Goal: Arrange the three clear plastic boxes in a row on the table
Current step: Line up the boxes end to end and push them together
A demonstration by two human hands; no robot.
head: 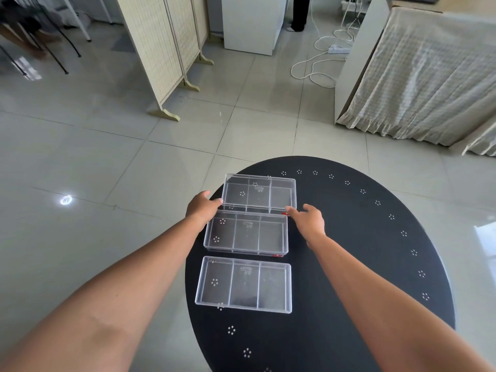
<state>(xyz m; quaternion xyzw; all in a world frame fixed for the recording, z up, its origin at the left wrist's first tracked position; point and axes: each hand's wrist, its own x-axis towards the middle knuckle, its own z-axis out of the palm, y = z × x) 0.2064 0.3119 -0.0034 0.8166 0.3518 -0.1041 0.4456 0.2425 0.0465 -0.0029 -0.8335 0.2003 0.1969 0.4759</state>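
Observation:
Three clear plastic boxes with inner dividers lie one behind another on the round black table [362,264]. The far box [259,193] sits near the table's back edge. The middle box [246,233] lies just in front of it, and the near box [243,284] lies closest to me with a small gap. My left hand [201,208] grips the far box at its near left corner. My right hand [308,218] touches the same box at its near right corner, fingers curled on the edge.
The table carries small white dot patterns around its rim. Beyond it is tiled floor, a folding screen [171,49] at the back left, white cables [324,57] on the floor, and a cloth-covered bench [418,84] at the right.

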